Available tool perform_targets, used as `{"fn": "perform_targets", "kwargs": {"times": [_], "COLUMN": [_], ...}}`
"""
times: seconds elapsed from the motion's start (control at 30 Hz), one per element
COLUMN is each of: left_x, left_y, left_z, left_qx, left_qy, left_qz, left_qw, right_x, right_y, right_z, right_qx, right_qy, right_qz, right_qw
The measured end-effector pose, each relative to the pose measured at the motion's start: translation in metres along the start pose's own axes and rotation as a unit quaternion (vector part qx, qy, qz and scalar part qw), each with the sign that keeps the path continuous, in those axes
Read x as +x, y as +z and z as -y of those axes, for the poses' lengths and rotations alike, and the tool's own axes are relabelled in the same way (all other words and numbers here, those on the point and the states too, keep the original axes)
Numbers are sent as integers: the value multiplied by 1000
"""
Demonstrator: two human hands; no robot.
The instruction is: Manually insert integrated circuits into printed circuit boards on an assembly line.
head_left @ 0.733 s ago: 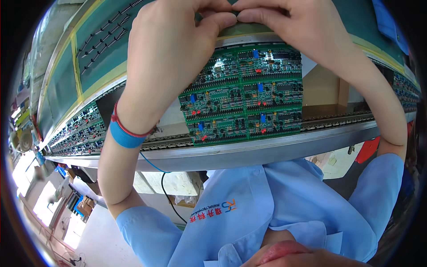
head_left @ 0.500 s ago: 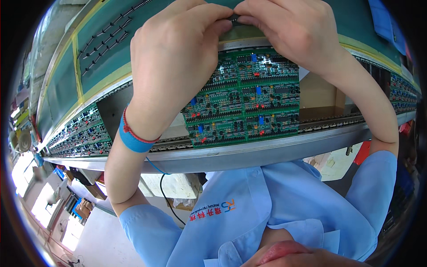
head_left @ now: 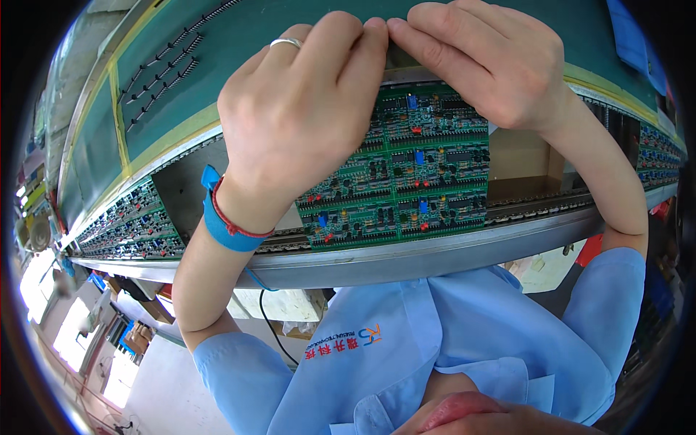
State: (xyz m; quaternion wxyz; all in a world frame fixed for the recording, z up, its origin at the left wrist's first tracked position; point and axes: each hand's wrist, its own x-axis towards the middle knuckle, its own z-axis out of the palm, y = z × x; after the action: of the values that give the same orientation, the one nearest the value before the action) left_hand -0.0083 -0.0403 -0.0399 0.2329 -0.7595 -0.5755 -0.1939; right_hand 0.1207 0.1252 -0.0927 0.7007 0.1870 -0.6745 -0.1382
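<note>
Bare left hand [head_left: 297,116], bare right hand [head_left: 493,65] curled close together beyond green rectangular circuit-board panel [head_left: 435,174] — couldn't tell if pinching.

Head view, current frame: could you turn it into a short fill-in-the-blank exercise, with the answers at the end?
1. The wide wristband is ____.
2. The silver ring is on the ____ hand.
3. In the picture, the black pin strips lie on a ____ work surface, up and left from the circuit boards.

Missing words: blue; left; green.
</note>
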Motion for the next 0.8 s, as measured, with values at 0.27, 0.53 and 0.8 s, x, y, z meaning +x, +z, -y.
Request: {"fn": "perform_targets", "kwargs": {"times": [0.27,0.53,0.8], "left_x": [10,18,18], "left_y": [-10,-19,-29], "left_z": [-2,5,12], "left_qx": [20,-106,-175], "left_qy": [20,-43,-120], "left_qz": [50,86,50], "left_qw": [998,990,976], "right_x": [4,63,93], "right_y": [-2,-39,-37], "right_z": [9,3,0], "right_qx": [48,98,102], "right_qy": [73,209,289], "right_qz": [11,279,479], "right_qw": [996,932,823]}}
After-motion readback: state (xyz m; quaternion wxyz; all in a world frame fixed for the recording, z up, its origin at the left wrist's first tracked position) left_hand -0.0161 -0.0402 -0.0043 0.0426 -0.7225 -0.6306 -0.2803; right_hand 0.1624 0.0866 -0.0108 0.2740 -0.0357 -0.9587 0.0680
